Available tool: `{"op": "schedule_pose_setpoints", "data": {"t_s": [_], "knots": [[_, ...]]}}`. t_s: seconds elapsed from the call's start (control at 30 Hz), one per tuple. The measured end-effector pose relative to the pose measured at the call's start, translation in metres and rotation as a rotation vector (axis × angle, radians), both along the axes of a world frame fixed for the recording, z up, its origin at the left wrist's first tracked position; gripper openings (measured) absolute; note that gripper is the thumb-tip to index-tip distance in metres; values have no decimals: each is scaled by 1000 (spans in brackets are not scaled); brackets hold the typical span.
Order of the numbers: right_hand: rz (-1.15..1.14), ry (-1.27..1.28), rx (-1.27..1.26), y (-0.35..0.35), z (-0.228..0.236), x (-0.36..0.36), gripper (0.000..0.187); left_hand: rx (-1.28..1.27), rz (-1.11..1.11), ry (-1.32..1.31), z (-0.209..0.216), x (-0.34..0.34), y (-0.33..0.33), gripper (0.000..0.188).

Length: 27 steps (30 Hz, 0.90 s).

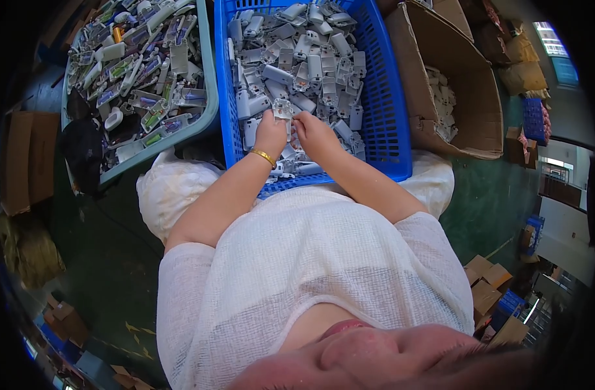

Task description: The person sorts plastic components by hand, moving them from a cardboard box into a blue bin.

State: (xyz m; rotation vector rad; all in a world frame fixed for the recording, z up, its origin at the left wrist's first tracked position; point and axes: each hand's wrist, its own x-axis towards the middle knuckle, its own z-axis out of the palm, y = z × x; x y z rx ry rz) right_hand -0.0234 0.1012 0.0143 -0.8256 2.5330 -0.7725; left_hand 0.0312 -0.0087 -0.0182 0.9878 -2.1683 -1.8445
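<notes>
Over the near part of a blue plastic basket (394, 123), my two hands meet at a small white plastic casing (282, 109). My left hand (271, 135), with a gold bracelet at the wrist, is closed on its lower left side. At its right edge, the fingers of my right hand (314, 135) are pinched together; whether they grip the casing or a small part of it is hard to see. Beneath and beyond my hands, the basket holds a heap of similar white casings (315, 67), some showing their hollow inner sides.
At the left, a pale green bin (211, 97) holds mixed casings with coloured parts; a black bundle (83, 153) hangs at its near corner. An open cardboard box (463, 146) with white pieces stands at the right. Whitish sacks (174, 192) lie under the basket. More boxes (486, 292) stand farther off.
</notes>
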Motion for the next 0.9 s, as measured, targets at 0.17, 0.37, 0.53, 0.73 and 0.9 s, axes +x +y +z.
{"op": "schedule_pose_setpoints", "data": {"t_s": [0.17, 0.37, 0.53, 0.73, 0.9], "knots": [[45, -62, -36, 9, 14, -6, 17, 354, 49, 2, 12, 0, -2, 19], [164, 144, -46, 12, 16, -7, 14, 284, -13, 60, -2, 0, -3, 21], [144, 108, 28, 13, 10, -4, 12, 295, -16, 36, 0, 1, -1, 23], [39, 6, -32, 6, -8, 2, 14, 159, 26, -55, 13, 0, 3, 19], [-17, -121, 7, -1, -8, -1, 18, 71, 51, -49, -10, -1, 3, 20]]}}
